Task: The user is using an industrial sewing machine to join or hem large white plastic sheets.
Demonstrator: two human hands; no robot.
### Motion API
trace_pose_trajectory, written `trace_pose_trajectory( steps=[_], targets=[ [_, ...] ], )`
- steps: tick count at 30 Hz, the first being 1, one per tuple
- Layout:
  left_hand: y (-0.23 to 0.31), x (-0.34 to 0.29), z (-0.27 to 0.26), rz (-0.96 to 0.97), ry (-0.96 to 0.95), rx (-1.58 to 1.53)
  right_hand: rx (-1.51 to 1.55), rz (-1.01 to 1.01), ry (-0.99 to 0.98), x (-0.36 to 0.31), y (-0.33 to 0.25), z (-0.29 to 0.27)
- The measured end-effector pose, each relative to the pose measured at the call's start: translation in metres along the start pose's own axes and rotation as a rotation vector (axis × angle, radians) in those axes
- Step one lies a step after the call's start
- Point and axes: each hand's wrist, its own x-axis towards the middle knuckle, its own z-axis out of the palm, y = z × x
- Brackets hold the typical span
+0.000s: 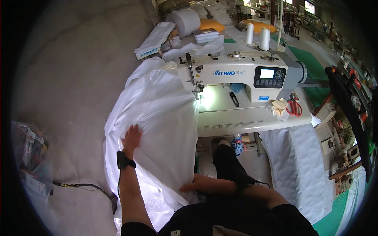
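A large, glossy white sheet [165,114] drapes off the left end of a sewing machine [232,72], its far edge under the lit needle area. My left hand [132,138] lies on the sheet's left part, fingers stretched out and flat, with a black strap and cable at the wrist. Close to my body, my right hand [193,184] is at the sheet's near right edge. Its fingers are closed on the material there, partly hidden by the folds. From that hand the right edge runs fairly straight up to the needle.
On the machine bed lie black thread snips [234,99], red-handled scissors [294,108] and a crumpled cream scrap [279,106]. Two white thread cones [264,38] stand behind. Quilted white fabric [301,169] hangs at the right. A black cable [84,185] crosses the floor at left.
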Motion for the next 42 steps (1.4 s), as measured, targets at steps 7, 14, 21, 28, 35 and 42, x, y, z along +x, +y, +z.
trace_pose_trajectory(
  steps=[7,14,21,28,35,42],
  targets=[
    [0.031,-0.015,-0.046,-0.266,-0.065,0.321,-0.326,0.263,0.115,-0.026,0.024,-0.056],
    [0.188,-0.104,-0.046,0.717,0.169,-0.245,-0.411,-0.311,0.884,0.055,0.011,-0.098],
    [0.136,-0.105,-0.011,0.121,-0.005,0.193,-0.309,-0.401,0.922,0.062,0.018,-0.099],
    [0.227,-0.138,-0.038,0.645,0.161,-0.222,-0.006,-0.278,0.868,0.062,-0.001,-0.109],
    [0.234,-0.159,-0.003,0.642,-0.082,-0.265,-0.583,-0.371,1.144,0.086,0.013,-0.108],
    [0.217,-0.141,-0.014,0.518,-0.159,-0.482,-1.009,-0.114,1.076,0.065,-0.013,-0.089]
  ],
)
